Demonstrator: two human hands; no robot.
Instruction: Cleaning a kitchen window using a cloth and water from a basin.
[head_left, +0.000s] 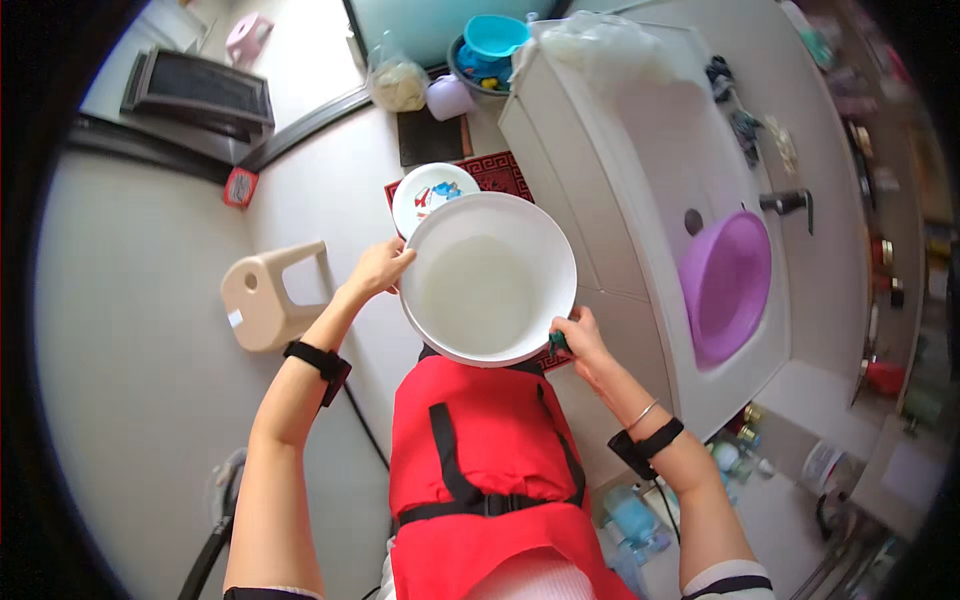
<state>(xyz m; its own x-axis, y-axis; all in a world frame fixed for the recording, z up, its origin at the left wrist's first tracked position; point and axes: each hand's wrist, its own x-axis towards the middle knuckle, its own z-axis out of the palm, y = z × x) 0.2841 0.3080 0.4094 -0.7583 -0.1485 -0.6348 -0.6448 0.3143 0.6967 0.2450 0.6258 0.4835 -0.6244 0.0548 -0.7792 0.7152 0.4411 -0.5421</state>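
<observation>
A large white round basin (487, 292) with cloudy liquid in its bottom is held up in front of my red apron. My left hand (382, 268) grips its left rim. At the lower right rim, my right hand (579, 334) holds the basin together with a small dark green thing, partly hidden by the fingers. Partly beneath the basin's upper left edge is a smaller white basin (420, 196) with a red and blue picture. A purple basin (727, 289) leans tilted in the white sink (667, 150) on the right.
A beige plastic stool (259, 300) stands on the left. A red patterned mat (517, 176) lies under the basins. Beyond it are a lavender container (448, 97), a filled plastic bag (399, 82) and a blue basin (495, 36). A black faucet (784, 202) projects beside the sink.
</observation>
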